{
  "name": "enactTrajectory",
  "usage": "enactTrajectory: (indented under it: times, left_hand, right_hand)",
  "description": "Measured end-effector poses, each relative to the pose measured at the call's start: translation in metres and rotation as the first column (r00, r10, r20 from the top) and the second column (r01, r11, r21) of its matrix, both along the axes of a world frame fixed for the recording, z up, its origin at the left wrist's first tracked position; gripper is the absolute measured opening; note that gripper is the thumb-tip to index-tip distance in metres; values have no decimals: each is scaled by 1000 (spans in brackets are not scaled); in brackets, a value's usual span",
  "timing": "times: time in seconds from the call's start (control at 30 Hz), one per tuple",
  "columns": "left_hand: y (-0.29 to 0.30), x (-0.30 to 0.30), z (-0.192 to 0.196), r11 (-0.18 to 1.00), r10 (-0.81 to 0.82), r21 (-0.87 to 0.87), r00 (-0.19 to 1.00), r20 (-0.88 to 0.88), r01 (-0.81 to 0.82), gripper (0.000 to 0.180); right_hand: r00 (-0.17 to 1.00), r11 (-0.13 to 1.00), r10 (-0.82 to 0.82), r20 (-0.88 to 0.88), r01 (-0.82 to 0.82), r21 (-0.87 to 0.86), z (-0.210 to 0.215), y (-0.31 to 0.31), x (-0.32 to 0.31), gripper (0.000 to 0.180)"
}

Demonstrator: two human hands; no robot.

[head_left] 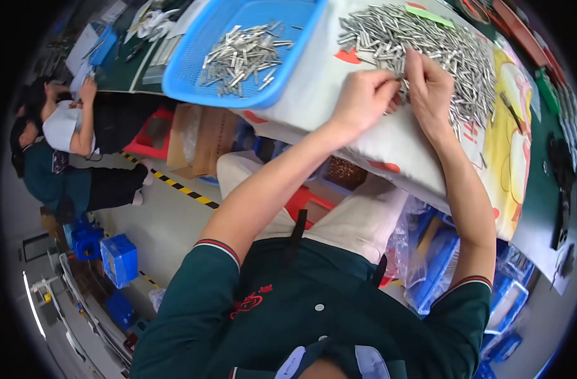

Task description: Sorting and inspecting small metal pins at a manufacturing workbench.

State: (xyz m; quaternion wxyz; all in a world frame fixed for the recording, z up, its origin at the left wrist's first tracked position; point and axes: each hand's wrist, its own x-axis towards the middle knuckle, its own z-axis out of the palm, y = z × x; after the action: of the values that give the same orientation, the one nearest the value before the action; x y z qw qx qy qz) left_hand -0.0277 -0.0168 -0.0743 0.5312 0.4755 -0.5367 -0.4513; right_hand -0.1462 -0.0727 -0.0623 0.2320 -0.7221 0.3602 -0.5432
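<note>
A wide heap of small silvery metal pins (472,63) lies on the patterned cloth (314,95) over the table. At the heap's near left edge, my left hand (366,98) is closed, its thumb and fingers pinched together. What it pinches is too small to make out. Close beside it, my right hand (431,95) has its thumb and forefinger pressed together over the pins, and what lies between them is hidden. To the left stands a blue plastic basket (276,91) with a smaller pile of similar metal pieces (241,60) in it.
A green strip (429,16) rests on the heap. Tweezers (511,112) lie on the yellow cloth at right. Two co-workers sit at the left by a green-topped bench (121,72). Under the table are a cardboard box (206,139) and blue bins (437,271).
</note>
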Motion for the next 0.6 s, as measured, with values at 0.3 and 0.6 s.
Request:
enactTrajectory:
  times: [0.3,0.6]
  left_hand:
    - [34,5,39,971,108,-223,989,97,-84,13]
    - [44,128,103,815,578,-505,329,747,-285,17]
  right_hand:
    - [928,979,185,-324,-147,139,25,7,-32,27]
    - [638,926,244,-731,-377,-20,24,32,-23,10]
